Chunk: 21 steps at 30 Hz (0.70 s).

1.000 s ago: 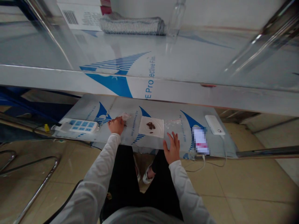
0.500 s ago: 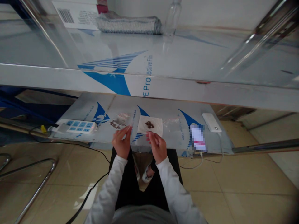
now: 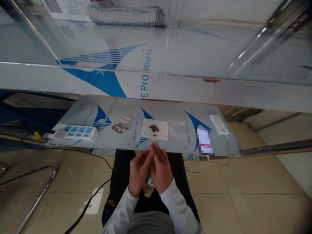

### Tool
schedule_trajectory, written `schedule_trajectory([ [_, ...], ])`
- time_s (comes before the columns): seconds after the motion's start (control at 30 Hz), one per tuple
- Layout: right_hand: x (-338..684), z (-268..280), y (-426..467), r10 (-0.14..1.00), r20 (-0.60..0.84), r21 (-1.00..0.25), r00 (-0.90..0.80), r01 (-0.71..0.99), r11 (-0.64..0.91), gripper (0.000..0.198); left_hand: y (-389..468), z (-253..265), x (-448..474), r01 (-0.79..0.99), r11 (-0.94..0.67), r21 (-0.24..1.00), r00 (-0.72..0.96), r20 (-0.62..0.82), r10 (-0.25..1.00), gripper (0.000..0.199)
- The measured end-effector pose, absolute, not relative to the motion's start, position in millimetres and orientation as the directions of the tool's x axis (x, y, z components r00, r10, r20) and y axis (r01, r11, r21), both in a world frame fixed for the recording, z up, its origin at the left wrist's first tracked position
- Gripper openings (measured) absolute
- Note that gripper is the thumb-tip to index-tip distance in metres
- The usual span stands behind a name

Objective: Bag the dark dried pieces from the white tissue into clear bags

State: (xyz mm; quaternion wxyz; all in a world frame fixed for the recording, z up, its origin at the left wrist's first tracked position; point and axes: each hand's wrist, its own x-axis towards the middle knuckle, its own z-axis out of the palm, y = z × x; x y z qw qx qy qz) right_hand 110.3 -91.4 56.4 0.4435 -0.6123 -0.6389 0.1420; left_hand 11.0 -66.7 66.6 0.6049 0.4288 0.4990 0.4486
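Observation:
My left hand point(image 3: 140, 170) and my right hand point(image 3: 161, 167) meet at the front edge of the lower shelf, fingertips pinched together. Something thin and pale seems to poke out between them; it is too small to name. Just beyond the fingers lies a white square sheet point(image 3: 162, 135) with a small heap of dark brown bits point(image 3: 154, 128) on it. To its left is a group of small dark pieces point(image 3: 118, 129) beside crumpled clear plastic point(image 3: 126, 120). A flat clear plastic bag point(image 3: 175, 126) rests to the right of the sheet.
A white power strip point(image 3: 80, 132) with blue sockets lies at the shelf's left. At the right are a phone point(image 3: 204, 141) and a white power bank point(image 3: 218, 124) with a cable. The upper table point(image 3: 182, 61) overhangs behind, carrying a folded grey cloth point(image 3: 126, 16).
My hands, apart over the shelf before, have come together and drawn back toward my body. The view has tipped slightly, so the shelf sits a little further left.

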Motion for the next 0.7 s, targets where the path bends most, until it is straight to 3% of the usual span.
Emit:
schedule_trajectory([
  [0.1, 110, 47, -105, 0.926, 0.374, -0.680, 0.048, 0.693, 0.238, 0.056, -69, 61, 11, -0.167, 0.339, 0.926, 0.092, -0.328, 0.940, 0.028],
  [0.2, 115, 45, -114, 0.941, 0.337, -0.725, 0.021, 0.643, 0.245, 0.051, -74, 56, 7, -0.186, 0.413, 0.892, 0.128, -0.395, 0.910, 0.028],
  [0.3, 120, 48, -119, 0.934, 0.310, -0.812, 0.178, 0.561, 0.162, 0.034, -79, 55, 5, -0.163, 0.455, 0.876, 0.188, -0.425, 0.886, 0.030],
  [0.43, 121, 52, -123, 0.934, 0.130, -0.932, 0.334, 0.361, 0.001, 0.020, -82, 57, 6, -0.177, 0.475, 0.862, 0.218, -0.436, 0.873, 0.031],
  [0.57, 124, 55, -123, 0.958, -0.041, -0.983, 0.284, 0.160, -0.089, 0.016, -82, 57, 5, -0.235, 0.511, 0.827, 0.248, -0.458, 0.854, 0.029],
  [0.7, 131, 60, -120, 0.977, -0.105, -0.986, 0.185, 0.111, -0.127, 0.019, -81, 52, -2, -0.235, 0.537, 0.810, 0.344, -0.448, 0.825, 0.027],
])
